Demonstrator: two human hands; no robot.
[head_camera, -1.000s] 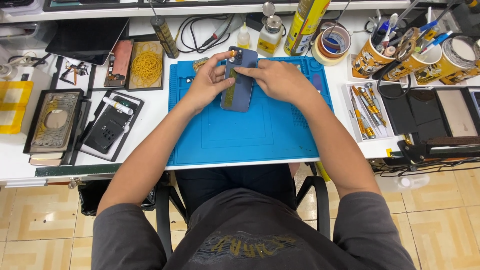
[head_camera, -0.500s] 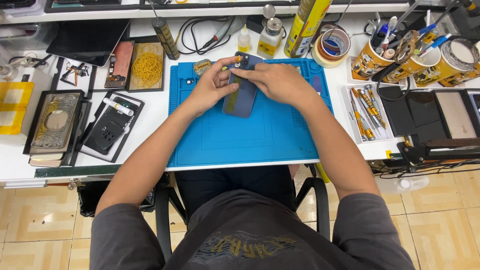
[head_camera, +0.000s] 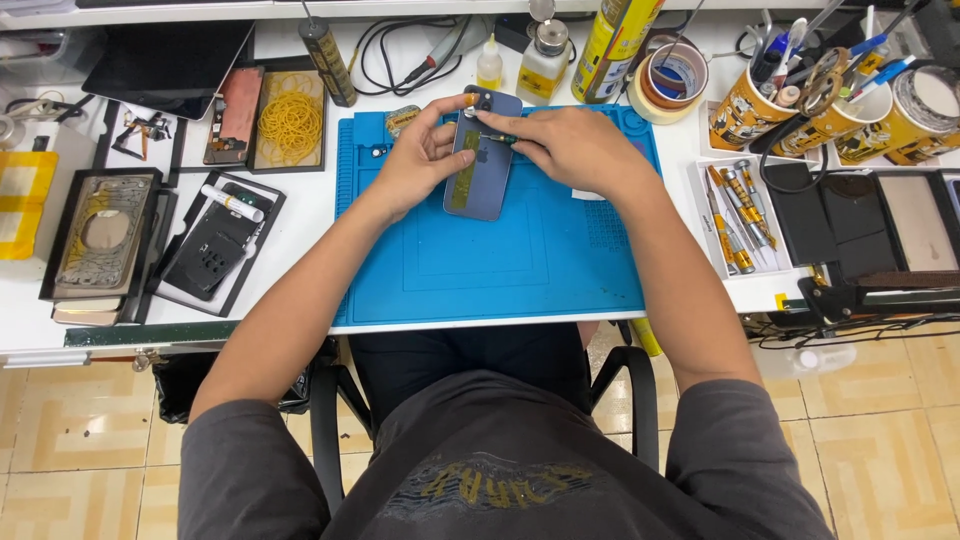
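Head view: left hand (head_camera: 415, 160) gripping blue phone (head_camera: 481, 155), right hand (head_camera: 575, 150) pinching half-hidden thin tool (head_camera: 497, 138).

Both arms stretched forward, left hand (head_camera: 418, 160) and right hand (head_camera: 570, 150) close together, fingers curled

right hand (head_camera: 575, 150) hides the phone's (head_camera: 480, 165) right edge.

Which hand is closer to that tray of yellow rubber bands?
Left. The left hand grips the phone just right of the rubber band tray; the right hand is beyond the phone.
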